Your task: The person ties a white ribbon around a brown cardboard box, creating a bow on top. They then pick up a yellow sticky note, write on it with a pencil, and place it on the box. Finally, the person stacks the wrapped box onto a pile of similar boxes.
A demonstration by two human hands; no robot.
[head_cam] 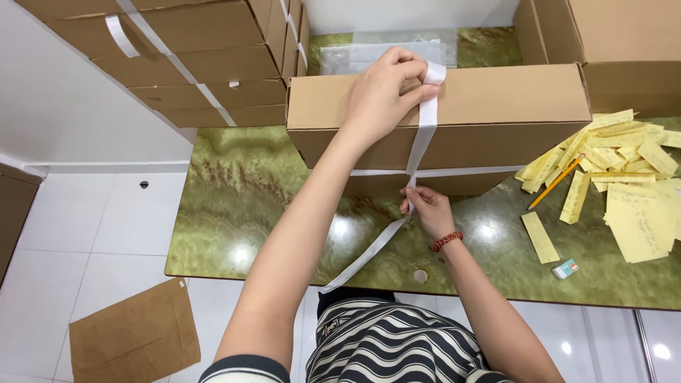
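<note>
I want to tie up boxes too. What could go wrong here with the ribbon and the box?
The white ribbon might slip off the box top if the left hand lets go, since only its fingers pin it there. The right hand pinches the crossing low on the box's side; loosening could slacken the wrap. The loose tail hangs past the table edge and could snag.

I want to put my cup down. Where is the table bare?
Bare green table lies left of the cardboard box, out to the edge. Near the right hand there's some room too. The right side is crowded with yellow paper slips and a pencil.
</note>
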